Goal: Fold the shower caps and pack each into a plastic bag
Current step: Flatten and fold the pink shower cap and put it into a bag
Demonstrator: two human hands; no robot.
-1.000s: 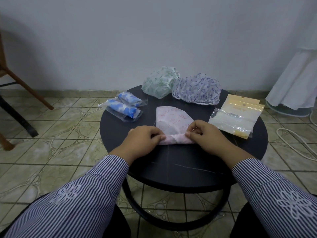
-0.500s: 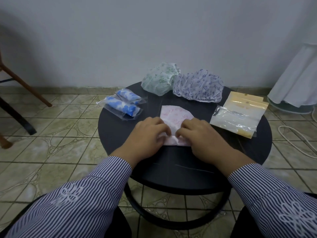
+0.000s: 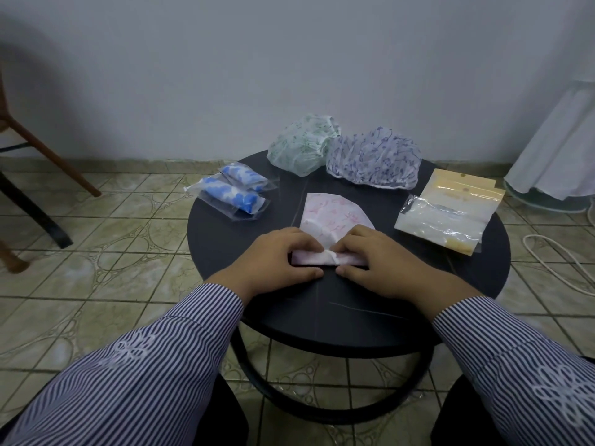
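Hands: left hand [image 3: 279, 259] and right hand [image 3: 380, 262] are laid flat side by side at the near middle of the round black table [image 3: 225, 252], fingers curled onto the pink shower cap [image 3: 335, 217]; a rolled near edge is pinned under both.

Key relation: the roll's long axis is run left to right, straight across in front; the unrolled fan is spread away from the fingertips, so the next roll would probably be pushed forward. Neither hand is really nearer.

Bagged already: two blue caps in clear bags [image 3: 233, 193], far left.

Empty bags: stack [image 3: 450, 210] kept right; header print can't be read.

Still waiting: green cap [image 3: 302, 146] and purple cap [image 3: 373, 160], far edge, touching.
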